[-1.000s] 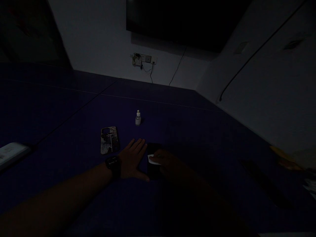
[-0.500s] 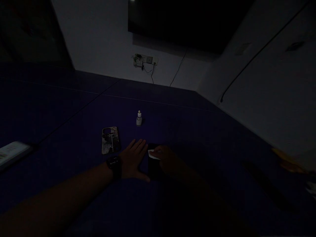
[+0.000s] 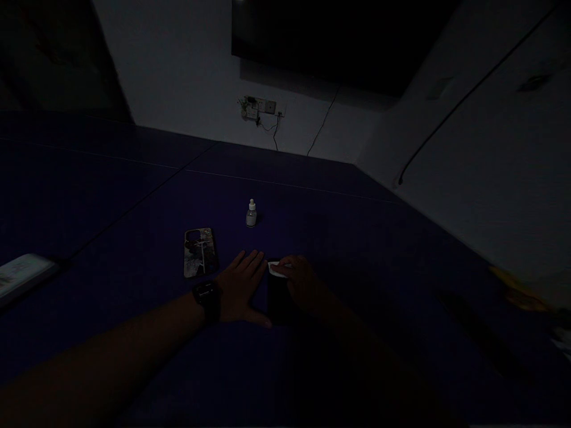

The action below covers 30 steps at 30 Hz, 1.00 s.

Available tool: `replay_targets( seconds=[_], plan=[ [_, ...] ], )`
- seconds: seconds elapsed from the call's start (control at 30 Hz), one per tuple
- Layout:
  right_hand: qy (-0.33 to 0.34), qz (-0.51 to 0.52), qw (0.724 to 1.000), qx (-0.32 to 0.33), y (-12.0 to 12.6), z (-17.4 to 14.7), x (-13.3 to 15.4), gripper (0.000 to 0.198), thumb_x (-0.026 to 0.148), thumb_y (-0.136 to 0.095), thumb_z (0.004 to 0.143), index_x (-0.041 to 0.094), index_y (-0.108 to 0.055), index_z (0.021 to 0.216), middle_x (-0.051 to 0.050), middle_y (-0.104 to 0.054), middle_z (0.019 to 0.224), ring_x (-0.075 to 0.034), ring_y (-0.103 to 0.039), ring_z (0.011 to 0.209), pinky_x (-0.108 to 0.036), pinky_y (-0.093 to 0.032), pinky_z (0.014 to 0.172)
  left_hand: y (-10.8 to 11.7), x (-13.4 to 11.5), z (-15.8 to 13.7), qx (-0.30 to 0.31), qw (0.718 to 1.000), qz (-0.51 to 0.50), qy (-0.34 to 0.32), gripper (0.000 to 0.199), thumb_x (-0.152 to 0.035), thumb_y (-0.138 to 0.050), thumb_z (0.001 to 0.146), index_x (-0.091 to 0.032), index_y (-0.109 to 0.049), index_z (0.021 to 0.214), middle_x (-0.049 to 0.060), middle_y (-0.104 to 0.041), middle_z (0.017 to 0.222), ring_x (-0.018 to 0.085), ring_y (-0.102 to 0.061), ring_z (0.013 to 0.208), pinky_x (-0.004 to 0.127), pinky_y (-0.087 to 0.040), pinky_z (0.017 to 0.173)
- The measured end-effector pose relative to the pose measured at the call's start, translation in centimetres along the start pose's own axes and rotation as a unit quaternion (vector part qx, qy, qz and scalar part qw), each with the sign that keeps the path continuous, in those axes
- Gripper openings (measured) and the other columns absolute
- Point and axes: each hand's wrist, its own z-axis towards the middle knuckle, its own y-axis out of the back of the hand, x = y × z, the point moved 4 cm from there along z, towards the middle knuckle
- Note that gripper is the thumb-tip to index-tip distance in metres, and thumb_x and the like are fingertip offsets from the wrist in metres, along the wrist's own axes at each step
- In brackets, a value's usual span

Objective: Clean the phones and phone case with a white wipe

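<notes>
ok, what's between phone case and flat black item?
In the head view, the left hand, palm down, lies between the phone case and flat black item.

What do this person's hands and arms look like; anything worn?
The left hand and right hand are gloveless. The left forearm, sleeveless in view, bears a dark rectangular watch on a dark band. Shadow hides whether the right forearm is sleeved.

Nothing can be read: the label on the dropper bottle (image 3: pixel 251 219), the lit lines on the smartwatch (image 3: pixel 206 291) and the faint print on the white box (image 3: pixel 23 273) are too small or dark.
</notes>
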Motion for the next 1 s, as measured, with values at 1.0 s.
replay_targets(
  seconds=[1.0],
  plan=[
    [-0.017, 0.091, 0.991, -0.098, -0.1, -1.2, -3.3, 0.057, 0.002, -0.045, 0.08, 0.02, -0.063, 0.131, -0.011, -0.065, 0.115, -0.025, -0.059, 0.107, -0.048, -0.048, 0.098, 2.6, 2.6, 0.2, 0.016, 0.992, -0.103, -0.069, 0.122, -0.076, -0.073, 0.069, -0.022, -0.013, 0.16, 0.02, -0.035, 0.159, 0.04, -0.032, 0.146, 0.057, -0.03, 0.116]
  ],
)
